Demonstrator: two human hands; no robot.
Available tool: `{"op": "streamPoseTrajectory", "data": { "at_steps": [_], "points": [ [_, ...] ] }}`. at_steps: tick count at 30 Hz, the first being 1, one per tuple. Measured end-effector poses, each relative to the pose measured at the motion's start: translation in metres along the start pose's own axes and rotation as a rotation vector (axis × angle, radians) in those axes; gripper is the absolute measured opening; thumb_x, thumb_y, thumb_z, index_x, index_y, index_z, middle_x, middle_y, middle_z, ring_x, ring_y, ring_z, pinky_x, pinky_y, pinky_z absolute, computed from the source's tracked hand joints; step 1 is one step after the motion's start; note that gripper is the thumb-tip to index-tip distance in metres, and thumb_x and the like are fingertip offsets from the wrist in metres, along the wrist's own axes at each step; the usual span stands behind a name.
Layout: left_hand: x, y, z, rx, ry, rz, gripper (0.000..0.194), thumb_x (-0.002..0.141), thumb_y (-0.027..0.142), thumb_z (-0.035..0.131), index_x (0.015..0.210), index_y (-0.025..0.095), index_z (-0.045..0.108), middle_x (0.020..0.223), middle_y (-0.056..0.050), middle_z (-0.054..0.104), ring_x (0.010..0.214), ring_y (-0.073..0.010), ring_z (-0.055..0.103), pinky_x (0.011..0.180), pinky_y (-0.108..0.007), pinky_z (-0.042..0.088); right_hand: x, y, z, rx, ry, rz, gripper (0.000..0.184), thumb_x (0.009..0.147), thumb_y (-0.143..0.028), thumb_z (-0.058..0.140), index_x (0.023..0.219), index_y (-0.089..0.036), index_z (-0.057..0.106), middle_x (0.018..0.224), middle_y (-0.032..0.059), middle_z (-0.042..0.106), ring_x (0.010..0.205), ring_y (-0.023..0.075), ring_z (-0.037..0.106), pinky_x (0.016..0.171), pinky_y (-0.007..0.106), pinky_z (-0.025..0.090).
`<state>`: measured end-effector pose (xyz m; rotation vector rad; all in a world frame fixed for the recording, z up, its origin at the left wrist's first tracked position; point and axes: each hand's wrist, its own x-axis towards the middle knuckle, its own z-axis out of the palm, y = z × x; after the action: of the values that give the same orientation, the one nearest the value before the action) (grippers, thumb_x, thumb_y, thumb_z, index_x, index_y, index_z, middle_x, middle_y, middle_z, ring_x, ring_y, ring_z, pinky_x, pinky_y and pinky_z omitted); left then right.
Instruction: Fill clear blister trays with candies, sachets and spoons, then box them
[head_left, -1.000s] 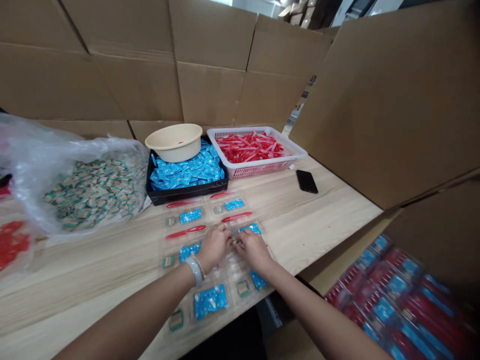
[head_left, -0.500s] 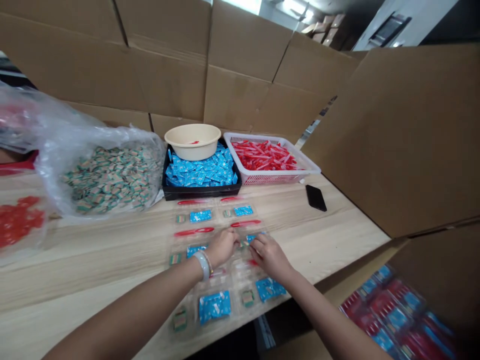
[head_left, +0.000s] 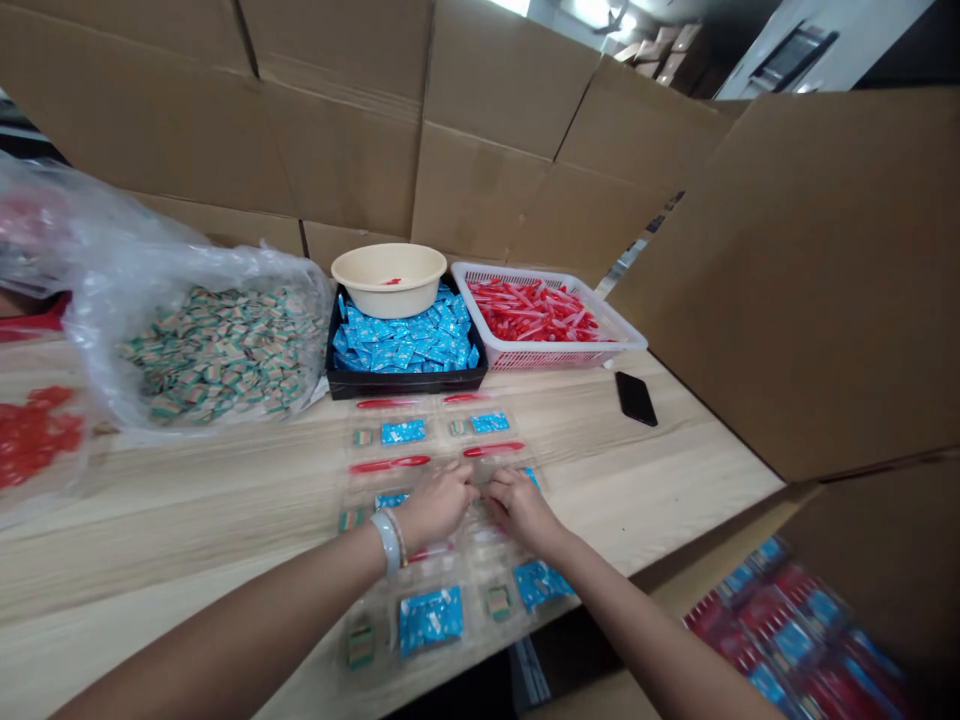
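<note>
Both bare hands worked over a clear, shallow plastic blister tray [head_left: 486, 466], second row from the back, right-hand column, on the pale wood-grain table [head_left: 622, 500]. The tray looked transparent and glossy, its moulded edges faint; a slim, tapered red plastic stick [head_left: 493, 450] lay across its far end, and a flat blue printed packet [head_left: 533, 477] showed partly beyond the right hand [head_left: 521, 505]. Grip: fingers of the left hand [head_left: 439, 498] were bent, tips drawn together close to those of the right, likewise curled; whether either held anything could not be told, fingertips being blurred and covering the spot. Neighbouring trays bore similar blue packets and small, squarish green-and-tan striped blocks [head_left: 499, 602]. Behind stood a black rectangular tray [head_left: 409, 383] of blue packets, a round cream plastic basin [head_left: 388, 300] resting on top, beside a white perforated plastic basket [head_left: 551, 356] filled with red sticks.
</note>
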<state>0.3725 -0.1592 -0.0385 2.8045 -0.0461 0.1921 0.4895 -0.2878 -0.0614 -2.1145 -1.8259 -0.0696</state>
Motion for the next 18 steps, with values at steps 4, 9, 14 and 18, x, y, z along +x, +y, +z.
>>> {"op": "streamPoseTrajectory", "data": {
  "at_steps": [4,9,14,18],
  "points": [
    [-0.001,0.002,0.0,-0.035,-0.017,0.007,0.026,0.08,0.016,0.037,0.083,0.017,0.062,0.085,-0.006,0.054,0.088,-0.0204,0.047,0.078,-0.033,0.038,0.008,0.0,0.007,0.093,-0.024,0.117,0.013,0.068,-0.006,0.05,0.063,-0.016,0.055,0.066,0.0015,0.056,0.065,0.0128,0.051,0.061,0.022,0.035],
    [-0.012,-0.011,-0.015,-0.312,0.138,-0.124,0.021,0.078,0.015,0.041,0.082,0.017,0.061,0.087,-0.004,0.056,0.085,-0.0163,0.05,0.078,-0.028,0.039,0.019,0.003,-0.001,0.248,-0.136,0.183,0.016,0.06,-0.002,0.047,0.057,-0.016,0.054,0.06,0.0002,0.057,0.059,0.0121,0.05,0.056,0.021,0.035],
    [-0.056,-0.07,-0.058,-0.765,0.422,-0.48,0.016,0.072,0.026,0.053,0.081,0.016,0.062,0.08,-0.003,0.061,0.077,-0.0161,0.054,0.072,-0.028,0.042,0.043,0.002,-0.025,0.33,-0.145,0.165,0.011,0.064,-0.01,0.049,0.055,-0.015,0.05,0.052,-0.0028,0.05,0.05,0.0094,0.045,0.049,0.019,0.033],
    [-0.095,-0.119,-0.103,-1.407,0.739,-0.705,0.008,0.072,0.018,0.054,0.072,0.013,0.06,0.064,0.0,0.059,0.059,-0.0083,0.053,0.057,-0.019,0.042,0.117,-0.043,-0.044,0.406,-0.031,0.111,0.013,0.075,-0.02,0.043,0.064,-0.016,0.048,0.058,-0.0034,0.048,0.054,0.0079,0.044,0.051,0.018,0.034]
  ]
}}
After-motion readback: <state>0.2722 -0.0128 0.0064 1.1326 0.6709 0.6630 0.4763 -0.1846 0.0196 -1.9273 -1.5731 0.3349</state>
